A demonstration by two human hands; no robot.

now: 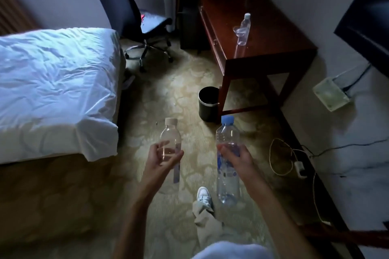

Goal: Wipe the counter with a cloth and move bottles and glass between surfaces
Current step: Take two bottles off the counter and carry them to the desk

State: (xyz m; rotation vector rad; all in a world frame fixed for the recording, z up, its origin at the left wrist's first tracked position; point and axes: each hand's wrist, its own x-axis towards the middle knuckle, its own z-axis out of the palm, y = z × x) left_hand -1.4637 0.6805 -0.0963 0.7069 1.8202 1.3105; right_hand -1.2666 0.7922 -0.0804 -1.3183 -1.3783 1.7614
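Note:
My left hand [162, 159] grips a clear bottle with a white cap [171, 135], held upright over the carpet. In my right hand [236, 156] is a larger clear bottle with a blue cap [228, 132], also upright. Ahead on the right stands a dark red wooden desk [271, 33]. On its top stand a third clear bottle with a white cap [244, 26] and, touching it on the left, a drinking glass [237, 31]. No cloth is in view.
A bed with white sheets [52, 82] fills the left. An office chair [134, 14] stands at the back. A black bin [208, 103] sits by the desk leg. Cables and a charger [294, 162] lie along the right wall. My foot [203, 195] is on the carpet.

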